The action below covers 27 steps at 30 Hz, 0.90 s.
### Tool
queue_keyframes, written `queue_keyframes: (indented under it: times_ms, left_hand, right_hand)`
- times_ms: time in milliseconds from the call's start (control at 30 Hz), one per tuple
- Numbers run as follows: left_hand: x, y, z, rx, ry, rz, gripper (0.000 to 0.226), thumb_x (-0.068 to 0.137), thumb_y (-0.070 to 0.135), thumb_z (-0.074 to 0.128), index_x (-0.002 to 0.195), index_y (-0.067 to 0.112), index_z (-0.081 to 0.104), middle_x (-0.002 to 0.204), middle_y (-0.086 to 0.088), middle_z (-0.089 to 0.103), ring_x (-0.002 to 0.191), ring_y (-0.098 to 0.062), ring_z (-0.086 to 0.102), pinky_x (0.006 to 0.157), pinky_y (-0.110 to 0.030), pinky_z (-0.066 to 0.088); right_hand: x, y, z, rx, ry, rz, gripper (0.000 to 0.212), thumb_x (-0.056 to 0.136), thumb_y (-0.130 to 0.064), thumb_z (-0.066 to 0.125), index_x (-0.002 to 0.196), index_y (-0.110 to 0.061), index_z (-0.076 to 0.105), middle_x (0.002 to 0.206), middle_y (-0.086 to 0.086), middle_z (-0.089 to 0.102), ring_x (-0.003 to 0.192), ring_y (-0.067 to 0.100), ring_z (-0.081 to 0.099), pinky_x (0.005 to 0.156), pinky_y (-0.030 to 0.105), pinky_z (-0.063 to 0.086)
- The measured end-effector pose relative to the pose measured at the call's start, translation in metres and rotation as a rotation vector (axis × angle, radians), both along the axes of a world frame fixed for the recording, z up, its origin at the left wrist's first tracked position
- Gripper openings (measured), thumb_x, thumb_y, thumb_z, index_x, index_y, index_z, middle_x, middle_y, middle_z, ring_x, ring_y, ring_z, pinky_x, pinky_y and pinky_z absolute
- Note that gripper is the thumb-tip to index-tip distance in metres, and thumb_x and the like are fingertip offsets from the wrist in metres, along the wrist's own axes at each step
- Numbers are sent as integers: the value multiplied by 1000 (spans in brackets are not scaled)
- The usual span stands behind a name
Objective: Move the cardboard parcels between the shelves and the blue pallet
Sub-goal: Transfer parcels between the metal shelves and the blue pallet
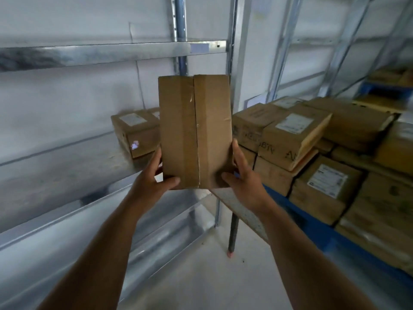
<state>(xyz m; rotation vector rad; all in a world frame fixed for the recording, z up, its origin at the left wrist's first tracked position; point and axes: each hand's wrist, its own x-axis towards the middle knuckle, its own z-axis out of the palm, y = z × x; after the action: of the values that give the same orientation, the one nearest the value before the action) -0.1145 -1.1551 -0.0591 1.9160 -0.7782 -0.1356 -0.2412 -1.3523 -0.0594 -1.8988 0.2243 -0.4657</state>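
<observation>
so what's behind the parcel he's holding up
Behind the held parcel a labelled box sits on the metal shelf, its right part covered. The left hand and right hand grip the parcel's lower corners. Anything directly behind it is hidden.

Soft, even daylight fills the scene — no hard shadows anywhere, only a faint dark patch under the metal shelf [67, 162] at left. That shelf and the beam [89, 53] above it carry streaky glare. The whole picture is slightly soft; the left and right edges smear with motion blur, and the wide lens bends the uprights outward. The box [195, 130] in the middle is sharpest, its tape glinting — far boxes [290, 133] at right blur.
</observation>
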Motion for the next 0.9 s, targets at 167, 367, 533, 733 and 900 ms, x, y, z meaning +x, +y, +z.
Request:
queue_keyframes:
  times_ms: [167, 367, 533, 733, 900]
  left_hand:
    - [-18, -66, 20, -11, -14, -180, 89, 82, 25, 69, 145, 46, 11, 144, 8, 42, 129, -12, 42, 104, -45, 39]
    - [-39, -147, 32, 38, -27, -404, 92, 85, 23, 67, 148, 41, 3, 148, 4, 36, 130, -10, 39, 106, -38, 35]
    - [-54, -209, 32, 38, -8, -563, 93, 84, 21, 68, 149, 33, 3, 148, 6, 28, 120, 2, 32, 83, -1, 33]
    - [-82, -273, 24, 69, 37, -726, 90, 85, 22, 67, 149, 31, 5, 154, 1, 22, 134, -9, 28, 102, -25, 29]
    - [-85, -303, 10, 113, 69, -773, 84, 88, 25, 64, 149, 31, 7, 155, 1, 21, 138, -10, 24, 101, -24, 25]
  right_hand:
    - [-50, -42, 6, -16, -68, -213, 86, 95, -10, 50, 145, -52, -5, 158, -16, 6, 141, 15, 24, 112, 42, 32]
    - [-99, -81, 2, 41, -115, -416, 84, 96, -8, 48, 144, -53, -3, 158, -12, 9, 139, 19, 30, 106, 49, 41]
    - [-136, -105, 6, 41, -96, -641, 84, 95, -6, 51, 146, -51, -1, 153, -13, 25, 129, 10, 40, 101, 33, 44]
    - [-174, -134, 5, 101, -15, -808, 83, 95, -2, 49, 150, -42, 1, 133, -7, 49, 118, 15, 54, 99, 42, 47]
    - [-177, -154, -7, 141, 61, -883, 81, 95, -6, 50, 151, -39, 2, 105, -32, 49, 91, -9, 59, 79, 19, 47]
